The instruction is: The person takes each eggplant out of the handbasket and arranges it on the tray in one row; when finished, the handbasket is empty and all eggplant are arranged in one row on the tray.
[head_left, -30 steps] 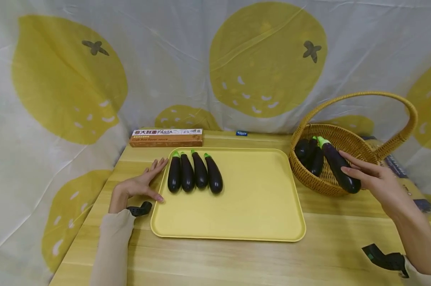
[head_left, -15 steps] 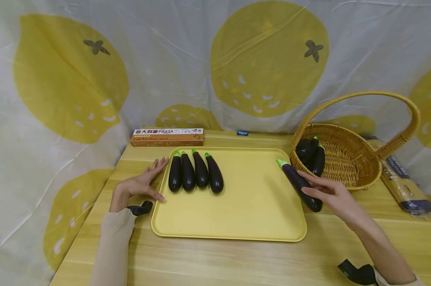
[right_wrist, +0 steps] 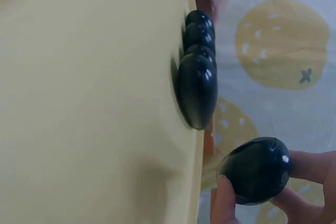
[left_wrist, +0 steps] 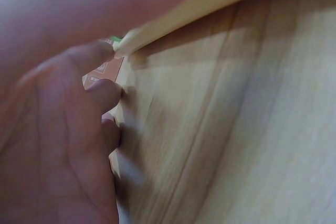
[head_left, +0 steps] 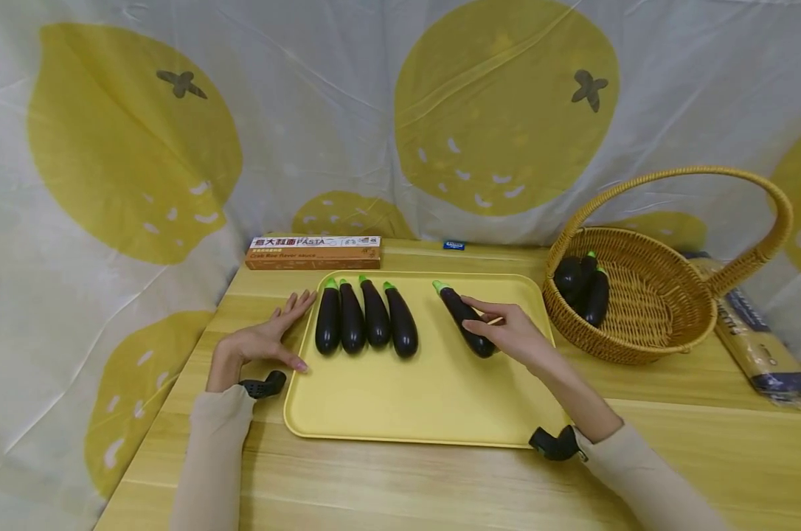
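My right hand (head_left: 515,333) pinches an eggplant (head_left: 465,321) between thumb and fingers, over the right half of the yellow tray (head_left: 374,405). In the right wrist view this eggplant (right_wrist: 257,171) hangs apart from the tray, its round end toward the camera. Several more eggplants (head_left: 352,321) lie side by side at the tray's left, green stems pointing away. At the tray's left rim rests my left hand (head_left: 261,343), fingers spread, thumb on the edge. The left wrist view shows its palm (left_wrist: 58,145) close to the wood, fingertips by the rim.
A wicker basket (head_left: 666,346) with a tall handle stands at the right, several eggplants (head_left: 593,295) in its left side. Beside it lies a plastic-wrapped packet (head_left: 759,346). A pasta box (head_left: 313,254) and a small blue packet (head_left: 453,245) are at the back, before the lemon-print curtain (head_left: 314,133).
The right hand has carried the eggplant out of the basket and leftward over the tray. My left hand and the eggplants on the tray have stayed in place.
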### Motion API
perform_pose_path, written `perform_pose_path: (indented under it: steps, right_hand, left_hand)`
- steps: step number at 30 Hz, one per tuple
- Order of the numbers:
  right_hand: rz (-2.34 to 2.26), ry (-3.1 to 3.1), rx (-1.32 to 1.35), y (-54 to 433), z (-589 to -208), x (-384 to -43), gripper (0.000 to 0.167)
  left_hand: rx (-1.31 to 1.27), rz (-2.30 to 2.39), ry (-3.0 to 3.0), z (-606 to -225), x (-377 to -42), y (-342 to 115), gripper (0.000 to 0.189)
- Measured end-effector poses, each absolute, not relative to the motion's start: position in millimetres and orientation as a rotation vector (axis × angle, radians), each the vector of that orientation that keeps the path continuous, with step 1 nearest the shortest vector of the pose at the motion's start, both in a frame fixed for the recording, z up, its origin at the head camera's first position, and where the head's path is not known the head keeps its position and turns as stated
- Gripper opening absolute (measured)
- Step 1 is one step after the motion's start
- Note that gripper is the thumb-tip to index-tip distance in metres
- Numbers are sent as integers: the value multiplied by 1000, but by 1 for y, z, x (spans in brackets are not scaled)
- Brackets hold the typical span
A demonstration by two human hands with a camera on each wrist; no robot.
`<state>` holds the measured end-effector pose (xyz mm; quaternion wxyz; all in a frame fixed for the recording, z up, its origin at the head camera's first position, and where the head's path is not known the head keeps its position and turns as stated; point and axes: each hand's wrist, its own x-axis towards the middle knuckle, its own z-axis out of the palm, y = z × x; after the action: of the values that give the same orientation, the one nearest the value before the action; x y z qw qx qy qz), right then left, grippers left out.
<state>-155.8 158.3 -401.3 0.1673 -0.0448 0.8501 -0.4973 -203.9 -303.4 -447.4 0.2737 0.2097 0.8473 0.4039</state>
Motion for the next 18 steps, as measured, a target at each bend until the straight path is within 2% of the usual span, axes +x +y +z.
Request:
perform_pose_path:
  steps: [8, 18]
  right_hand:
    - [-1506, 2338, -47, 119, -418, -182, 52]
    - [-1427, 2426, -44, 103, -429, -187, 55]
  left_hand:
    - [575, 1073, 2285, -447, -203, -302, 135]
    - [577, 1062, 2289, -446, -203, -302, 134]
